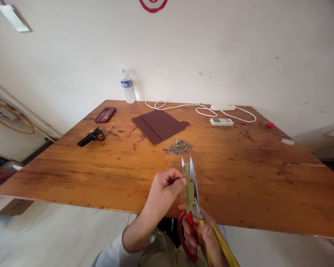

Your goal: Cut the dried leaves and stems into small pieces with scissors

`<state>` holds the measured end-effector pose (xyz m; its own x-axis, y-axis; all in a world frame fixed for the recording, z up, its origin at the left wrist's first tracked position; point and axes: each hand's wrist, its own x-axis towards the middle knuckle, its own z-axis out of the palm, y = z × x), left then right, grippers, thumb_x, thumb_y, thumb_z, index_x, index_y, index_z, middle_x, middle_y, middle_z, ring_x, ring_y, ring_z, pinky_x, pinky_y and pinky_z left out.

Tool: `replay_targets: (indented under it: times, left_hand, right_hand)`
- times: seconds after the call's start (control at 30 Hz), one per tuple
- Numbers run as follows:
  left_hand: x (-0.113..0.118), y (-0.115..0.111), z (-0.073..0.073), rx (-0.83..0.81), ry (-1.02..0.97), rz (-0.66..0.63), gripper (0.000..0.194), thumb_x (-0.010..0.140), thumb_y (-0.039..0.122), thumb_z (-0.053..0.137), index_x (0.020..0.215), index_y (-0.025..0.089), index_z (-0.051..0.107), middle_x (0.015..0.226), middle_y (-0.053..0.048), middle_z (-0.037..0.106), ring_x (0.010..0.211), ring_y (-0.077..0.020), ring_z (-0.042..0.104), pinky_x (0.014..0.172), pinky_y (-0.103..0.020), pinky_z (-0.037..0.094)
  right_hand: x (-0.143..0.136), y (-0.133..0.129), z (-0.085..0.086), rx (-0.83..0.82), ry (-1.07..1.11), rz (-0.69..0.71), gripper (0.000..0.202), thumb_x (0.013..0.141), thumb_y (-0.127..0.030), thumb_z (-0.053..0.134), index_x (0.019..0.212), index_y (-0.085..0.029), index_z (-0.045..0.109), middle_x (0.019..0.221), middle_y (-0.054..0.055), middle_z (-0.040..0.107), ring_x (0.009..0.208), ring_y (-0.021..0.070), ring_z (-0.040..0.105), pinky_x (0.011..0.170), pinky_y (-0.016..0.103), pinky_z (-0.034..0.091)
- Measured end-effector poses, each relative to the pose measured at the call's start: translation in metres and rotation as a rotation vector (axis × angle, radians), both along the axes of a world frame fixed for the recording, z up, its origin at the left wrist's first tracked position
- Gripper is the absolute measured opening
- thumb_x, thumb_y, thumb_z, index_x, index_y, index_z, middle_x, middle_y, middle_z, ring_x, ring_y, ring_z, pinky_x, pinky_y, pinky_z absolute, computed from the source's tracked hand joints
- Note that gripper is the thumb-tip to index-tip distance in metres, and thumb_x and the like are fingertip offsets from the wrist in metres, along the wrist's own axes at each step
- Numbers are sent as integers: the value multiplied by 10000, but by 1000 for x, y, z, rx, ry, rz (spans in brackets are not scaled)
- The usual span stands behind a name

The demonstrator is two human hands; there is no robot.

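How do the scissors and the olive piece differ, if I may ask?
The scissors have metal blades and red and yellow handles; the olive piece bears a dark arrow. The right hand grips the scissors; the left hand pinches the olive piece. Both are in hand.

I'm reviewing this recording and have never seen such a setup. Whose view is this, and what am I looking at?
There is no machine here: a person works with two bare hands, seen by one camera worn on the head, looking forward and down. The left hand holds an olive piece marked with an arrow, at the open blades of the scissors held in the right hand. On the wooden table lie a pile of scraps and dark red sheets; a bottle stands near the wall.
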<state>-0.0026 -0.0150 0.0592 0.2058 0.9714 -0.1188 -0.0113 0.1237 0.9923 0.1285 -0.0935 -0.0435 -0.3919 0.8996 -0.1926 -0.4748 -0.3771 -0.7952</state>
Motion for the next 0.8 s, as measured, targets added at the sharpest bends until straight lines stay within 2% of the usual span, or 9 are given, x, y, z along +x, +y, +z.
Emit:
replay_targets:
  times: [0.13, 0.17, 0.27, 0.33, 0.43, 0.57, 0.63, 0.7, 0.8]
  left_hand:
    - [4, 2, -6, -56, -89, -3, 254, 724, 303, 637, 542, 184, 506, 463, 55, 451, 429, -76, 389, 476, -233, 303]
    - [4, 2, -7, -80, -117, -12, 249, 723, 305, 637, 548, 186, 506, 462, 54, 457, 422, -78, 397, 472, -234, 312]
    - [6, 3, -9, -127, -186, -11, 220, 714, 300, 647, 578, 186, 517, 469, 57, 464, 416, -82, 425, 462, -228, 330]
    - [6, 3, -8, -128, -198, 5, 214, 709, 294, 661, 589, 185, 521, 470, 63, 454, 415, -78, 426, 451, -218, 323]
    - [6, 2, -6, -125, -180, 15, 225, 714, 298, 681, 599, 181, 527, 472, 65, 455, 410, -73, 423, 446, -213, 319]
    - [6, 1, -3, -117, -157, 10, 225, 723, 280, 679, 587, 171, 536, 485, 47, 489, 442, -77, 449, 481, -213, 357]
    - [7, -1, -2, -129, -151, 4, 237, 725, 288, 677, 579, 175, 527, 472, 44, 495, 437, -79, 445, 476, -215, 358]
    - [9, -2, -2, -158, -151, 0, 251, 724, 310, 678, 582, 183, 515, 459, 47, 491, 419, -80, 431, 461, -220, 354]
    - [12, -3, -4, -192, -173, -11, 264, 714, 334, 678, 585, 193, 495, 450, 52, 479, 408, -82, 414, 440, -224, 353]
  right_hand:
    - [-4, -8, 7, 14, 40, -36, 652, 696, -865, 519, 782, -219, 505, 554, -83, 387, 376, 49, 247, 341, 185, 301]
    - [-4, -10, 10, 18, 35, -47, 630, 735, -843, 507, 800, -217, 500, 552, -84, 392, 380, 49, 258, 351, 178, 304]
    - [-4, -13, 20, 13, -6, -82, 599, 793, -797, 496, 922, -213, 503, 590, -81, 405, 405, 57, 290, 376, 177, 318]
    - [-3, -12, 24, 28, -16, -55, 627, 786, -814, 479, 964, -213, 495, 594, -81, 406, 400, 59, 290, 371, 183, 307]
    - [-2, -7, 25, 69, -17, -53, 664, 742, -856, 471, 898, -211, 503, 612, -65, 429, 398, 59, 299, 362, 192, 298]
    - [-6, -1, 13, 91, -56, -150, 739, 619, -916, 519, 852, -214, 525, 595, -60, 450, 382, 61, 292, 340, 210, 289]
    - [-8, 0, 2, 128, -54, -135, 809, 503, -981, 482, 791, -225, 516, 508, -74, 426, 337, 68, 295, 304, 218, 261]
    - [-9, -2, -9, 76, -42, -178, 808, 508, -984, 468, 801, -231, 509, 504, -89, 396, 321, 54, 256, 295, 212, 251]
    - [-7, -5, -16, -23, 85, -59, 759, 527, -947, 541, 770, -229, 503, 520, -107, 360, 322, 27, 188, 280, 200, 293]
